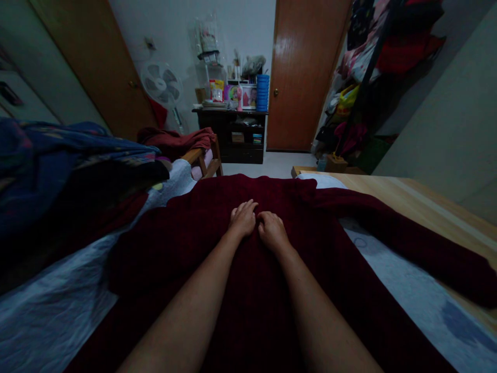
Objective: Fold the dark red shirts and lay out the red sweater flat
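A dark red long-sleeved garment (256, 290) lies spread over a light, patterned cloth (77, 280). One sleeve stretches out to the right; the left side looks folded or bunched. My left hand (244, 218) rests on the garment near its upper middle, fingers extended and lying flat. Close beside it, with a small gap between them, my right hand (273, 230) also touches the fabric. Its fingers are bent downward, and their tips are partly hidden, so whether they pinch the cloth is unclear.
Blue and dark clothes (70, 171) are piled at the left. A wooden surface (427, 202) runs along the right. Farther back are a reddish cloth (178, 141) on a wooden frame, a fan (161, 83), a dark cabinet (229, 137) and a brown door (306, 77).
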`<control>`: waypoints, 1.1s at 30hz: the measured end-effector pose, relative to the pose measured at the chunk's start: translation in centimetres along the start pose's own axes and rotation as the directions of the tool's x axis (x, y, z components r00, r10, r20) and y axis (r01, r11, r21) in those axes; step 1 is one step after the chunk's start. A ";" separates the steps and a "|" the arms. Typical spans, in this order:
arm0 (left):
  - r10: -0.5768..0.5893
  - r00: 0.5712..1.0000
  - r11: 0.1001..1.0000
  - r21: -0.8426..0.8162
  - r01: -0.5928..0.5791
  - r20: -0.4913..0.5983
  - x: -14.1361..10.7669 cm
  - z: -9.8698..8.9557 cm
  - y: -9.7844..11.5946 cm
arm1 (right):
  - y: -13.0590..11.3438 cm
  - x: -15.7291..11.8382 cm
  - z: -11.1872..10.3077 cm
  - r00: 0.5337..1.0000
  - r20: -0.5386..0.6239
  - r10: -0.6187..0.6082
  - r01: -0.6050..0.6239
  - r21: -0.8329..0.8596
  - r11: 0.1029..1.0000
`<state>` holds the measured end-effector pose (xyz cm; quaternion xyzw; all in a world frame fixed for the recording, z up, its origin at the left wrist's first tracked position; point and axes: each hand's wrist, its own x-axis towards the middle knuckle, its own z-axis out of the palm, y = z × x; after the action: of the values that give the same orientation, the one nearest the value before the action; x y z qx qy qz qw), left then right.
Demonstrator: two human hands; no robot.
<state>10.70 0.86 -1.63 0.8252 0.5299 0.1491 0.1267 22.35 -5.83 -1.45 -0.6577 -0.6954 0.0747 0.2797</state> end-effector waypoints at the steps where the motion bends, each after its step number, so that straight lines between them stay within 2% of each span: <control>1: -0.004 1.000 1.000 0.008 0.004 0.011 0.1 0.0 -0.1 | 0.0 0.0 0.0 1.000 -0.004 -0.006 0.006 -0.006 1.000; 7: -0.033 0.998 0.999 0.043 0.031 0.044 1.4 -0.8 -0.3 | -0.1 -0.1 -0.2 1.000 0.010 0.002 -0.002 -0.023 1.000; 15: -0.102 0.993 0.988 0.122 0.094 0.059 5.0 -2.0 -0.1 | -0.6 -0.3 -0.1 1.000 -0.010 0.019 -0.019 -0.044 0.999; 23: -0.158 0.986 0.974 0.159 0.164 -0.054 6.3 -0.9 0.3 | -0.9 -0.4 0.0 1.000 0.003 0.012 -0.012 -0.075 0.997; 31: -0.050 0.975 0.982 0.167 0.088 -0.219 6.0 -0.1 -0.5 | -1.1 -0.5 0.1 1.000 -0.015 0.009 -0.011 -0.073 0.997; 33: -0.038 0.974 0.985 0.154 0.074 -0.225 6.1 0.0 -0.6 | -1.2 -0.5 0.0 1.000 -0.016 0.011 -0.012 -0.073 0.997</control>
<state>12.60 6.71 -1.21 0.7957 0.5741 0.1930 0.0036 21.33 -6.44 -1.04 -0.6721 -0.6917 0.0458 0.2602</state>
